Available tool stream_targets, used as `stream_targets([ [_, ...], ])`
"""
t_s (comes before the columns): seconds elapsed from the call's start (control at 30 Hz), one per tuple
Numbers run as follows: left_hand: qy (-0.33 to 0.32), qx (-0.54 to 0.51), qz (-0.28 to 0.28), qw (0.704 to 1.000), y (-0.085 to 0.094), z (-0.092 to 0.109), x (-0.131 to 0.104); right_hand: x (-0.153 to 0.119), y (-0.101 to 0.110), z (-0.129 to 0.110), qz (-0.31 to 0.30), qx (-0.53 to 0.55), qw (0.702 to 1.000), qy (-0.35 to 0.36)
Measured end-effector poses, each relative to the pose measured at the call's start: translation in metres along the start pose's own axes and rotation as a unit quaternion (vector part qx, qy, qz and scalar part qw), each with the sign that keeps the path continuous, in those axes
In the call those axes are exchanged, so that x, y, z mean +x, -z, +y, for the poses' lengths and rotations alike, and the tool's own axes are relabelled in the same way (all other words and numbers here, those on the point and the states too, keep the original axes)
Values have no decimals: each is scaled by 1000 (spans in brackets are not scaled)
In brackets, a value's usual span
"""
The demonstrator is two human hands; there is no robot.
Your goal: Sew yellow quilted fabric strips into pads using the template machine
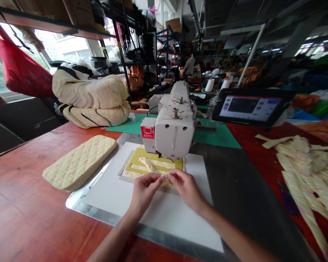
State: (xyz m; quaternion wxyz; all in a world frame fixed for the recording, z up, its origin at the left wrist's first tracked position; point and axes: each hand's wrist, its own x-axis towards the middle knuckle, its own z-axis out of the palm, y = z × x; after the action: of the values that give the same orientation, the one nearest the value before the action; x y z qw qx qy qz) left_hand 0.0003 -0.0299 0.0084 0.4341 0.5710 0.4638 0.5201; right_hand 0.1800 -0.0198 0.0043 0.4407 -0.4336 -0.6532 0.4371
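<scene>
My left hand (pixel 147 187) and my right hand (pixel 184 185) meet at the near edge of a yellow slotted template (pixel 136 168). Thumbs and forefingers of both hands are pinched on a pale yellow fabric strip (pixel 148 165), whose other end lies diagonally over the template's slots. Under the template shows a quilted yellow fabric piece (pixel 128 174), set in a frame on a white sheet (pixel 106 193). Just beyond my hands stands the head of a sewing machine (pixel 175 127), its needle area hidden beneath the housing.
A stack of quilted pieces (pixel 80 160) lies left, with bundled quilted fabric (pixel 91 98) behind it. Loose yellow strips (pixel 303 163) and blue-handled snips (pixel 288 198) lie right. A control screen (pixel 248 105) and thread cones (pixel 210 85) stand beyond. A person (pixel 189 65) is in the background.
</scene>
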Motion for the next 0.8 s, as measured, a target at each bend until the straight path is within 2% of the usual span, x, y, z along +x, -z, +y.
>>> stream_targets([
  [0.1, -67, 82, -16, 994, -8, 4, -2, -6, 22, 3, 2, 9, 1000, -22],
  [0.17, -159, 137, -45, 977, -17, 4, -1, -11, 41, 7, 35, 1, 999, -39],
  [0.2, -220, 166, -66, 959, -22, 4, 1, -14, 51, 9, 59, -4, 997, -50],
  [0.23, -289, 201, -93, 931, -27, 3, 4, -18, 61, 12, 85, -6, 994, -62],
  [0.3, -424, 287, -142, 847, -36, 3, 12, -24, 76, 18, 131, -7, 988, -84],
  [0.37, -515, 367, -160, 758, -41, 4, 22, -29, 85, 24, 161, 0, 982, -102],
  [0.4, -537, 399, -157, 726, -41, 5, 26, -31, 88, 27, 167, 5, 980, -109],
  [0.43, -547, 425, -148, 706, -40, 7, 30, -32, 89, 29, 169, 10, 979, -116],
  [0.53, -549, 485, -128, 669, -32, 11, 38, -33, 87, 31, 161, 18, 979, -127],
  [0.67, -529, 565, -136, 619, -21, 8, 47, -33, 85, 30, 141, 21, 980, -139],
  [0.8, -523, 585, -142, 604, -23, 1, 56, -35, 85, 31, 139, 18, 981, -138],
])
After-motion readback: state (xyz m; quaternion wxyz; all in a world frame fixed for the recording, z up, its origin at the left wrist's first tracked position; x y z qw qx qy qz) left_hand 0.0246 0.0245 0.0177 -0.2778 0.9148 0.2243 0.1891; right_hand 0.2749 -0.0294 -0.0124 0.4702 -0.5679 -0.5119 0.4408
